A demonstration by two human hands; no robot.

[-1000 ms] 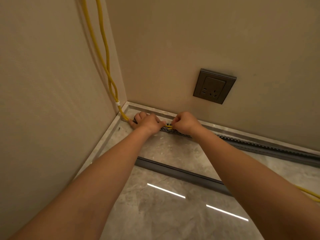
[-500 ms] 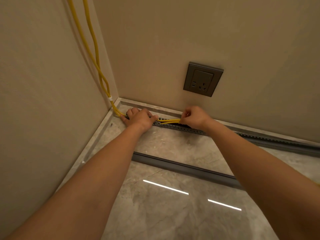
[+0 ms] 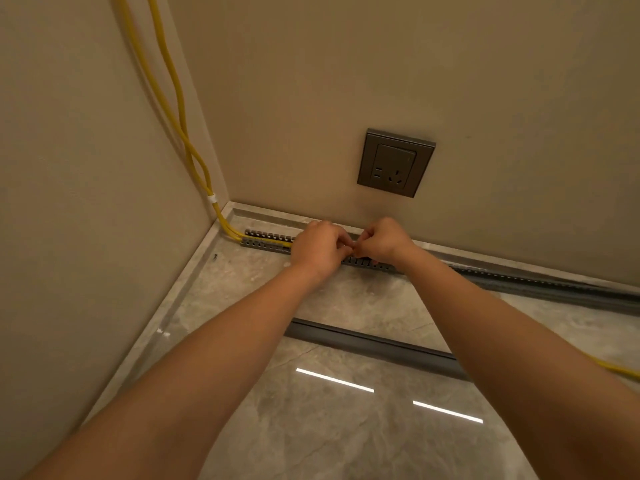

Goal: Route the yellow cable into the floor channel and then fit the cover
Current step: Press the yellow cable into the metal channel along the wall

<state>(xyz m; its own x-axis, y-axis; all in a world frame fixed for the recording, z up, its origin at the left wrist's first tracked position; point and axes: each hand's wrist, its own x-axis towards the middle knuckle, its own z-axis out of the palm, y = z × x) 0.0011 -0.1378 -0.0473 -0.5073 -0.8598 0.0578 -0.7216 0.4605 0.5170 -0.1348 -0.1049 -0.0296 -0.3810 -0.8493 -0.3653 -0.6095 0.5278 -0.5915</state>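
Two strands of yellow cable (image 3: 173, 98) hang down the corner, bound by a white tie, and enter the left end of the slotted grey floor channel (image 3: 266, 241) along the back wall. A short stretch of cable lies inside the channel. My left hand (image 3: 320, 247) and my right hand (image 3: 384, 242) meet over the channel, fingers pinched together where the cable is hidden under them. The long dark grey cover (image 3: 374, 348) lies loose on the floor, nearer to me than the channel.
A grey wall socket (image 3: 396, 162) sits above my hands. The channel runs on to the right (image 3: 554, 285) along the wall. Another bit of yellow cable (image 3: 620, 370) shows at the right edge. The floor is glossy marble tile (image 3: 311, 427).
My left hand has slid right along the channel, away from the corner, and now touches my right hand. More cable lies in the channel's left end.
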